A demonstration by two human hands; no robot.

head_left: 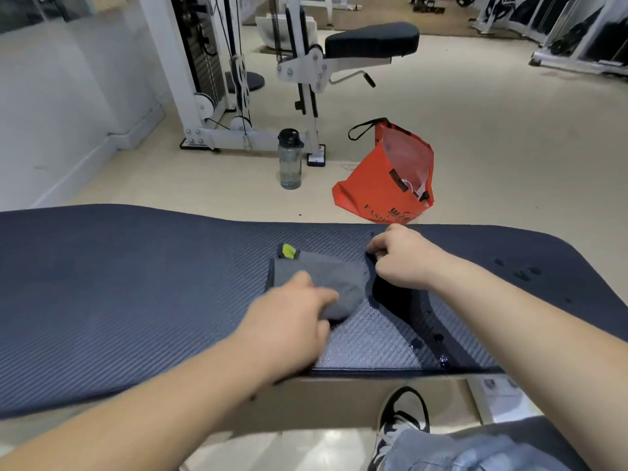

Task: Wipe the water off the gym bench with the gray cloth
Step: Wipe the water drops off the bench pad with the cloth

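Denim-clad knee (475, 450) and a black-and-white sneaker (401, 423) sit nearest, on the near side of the dark blue gym bench with a woven, carbon-weave-look pad (119, 300), which runs across the view. Over the bench's near edge reaches the left hand (289, 331), its fingers pressed down on the near, bunched end of the gray cloth (326, 283), thumb tucked against the cloth's rounded fold. The cloth lies flat on the middle of the bench pad, with a small lime-green tag (289, 250) at its far left corner. Just right of the cloth, the right hand (404, 258) is curled, fingertips pinching the cloth's dark far right edge. Water drops (438, 338) bead on the bench to the right of the cloth and toward the near edge; more drops (523, 271) dot the bench's right end.

Beyond the bench, on the beige floor, slumps an orange shopping bag with black strap handles (387, 185); its black print reads partly "FASH", the rest cut off by the bench. Left of the bag stands a clear gray plastic water bottle with a black lid (290, 161). Farther still rises a white cable weight machine with a black padded seat (306, 62).
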